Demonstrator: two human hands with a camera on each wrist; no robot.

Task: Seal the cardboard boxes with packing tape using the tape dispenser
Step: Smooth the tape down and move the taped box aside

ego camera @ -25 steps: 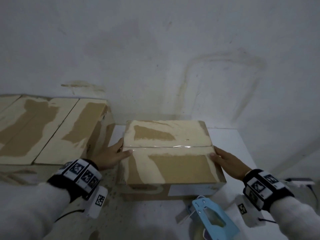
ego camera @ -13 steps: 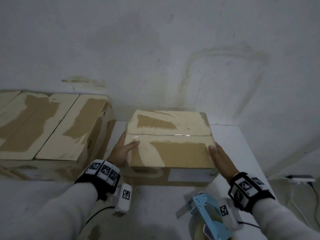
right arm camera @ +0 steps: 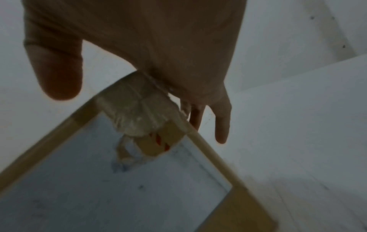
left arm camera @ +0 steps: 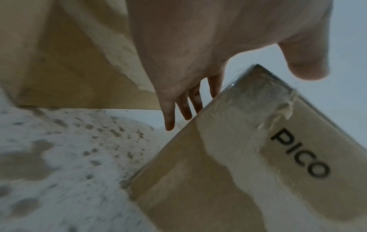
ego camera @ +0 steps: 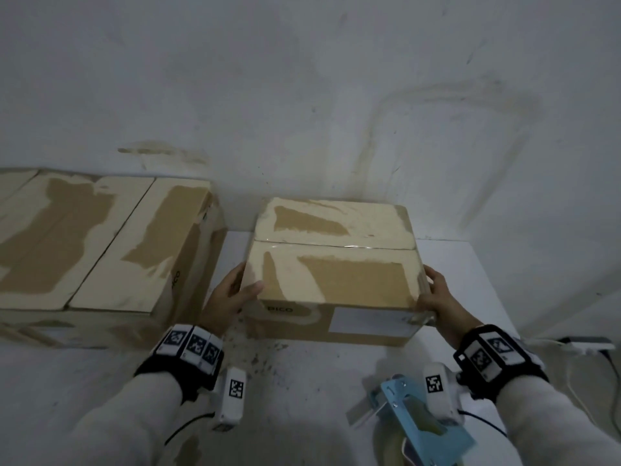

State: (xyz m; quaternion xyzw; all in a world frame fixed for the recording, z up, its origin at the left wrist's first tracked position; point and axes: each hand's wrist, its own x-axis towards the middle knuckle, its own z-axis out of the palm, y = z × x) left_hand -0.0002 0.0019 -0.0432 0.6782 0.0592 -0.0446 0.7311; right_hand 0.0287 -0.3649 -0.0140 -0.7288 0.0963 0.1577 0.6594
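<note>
The smaller cardboard box (ego camera: 336, 264), its top seam already covered by clear tape, sits on the white surface (ego camera: 302, 381) near the wall, held between both hands. The left grip (ego camera: 232, 297) clasps the box's near left corner, thumb curled over the top edge and fingers (left arm camera: 184, 108) lying straight down the left side. The right grip (ego camera: 437, 297) clasps the near right corner the same way, thumb on top, fingers (right arm camera: 222, 125) along the right side beside a crumpled end of tape. Nearer the person than the box lies the blue tape dispenser (ego camera: 420, 418), untouched, under the right wrist. Left of the box stands a larger cardboard box (ego camera: 100, 243), close beside it.
</note>
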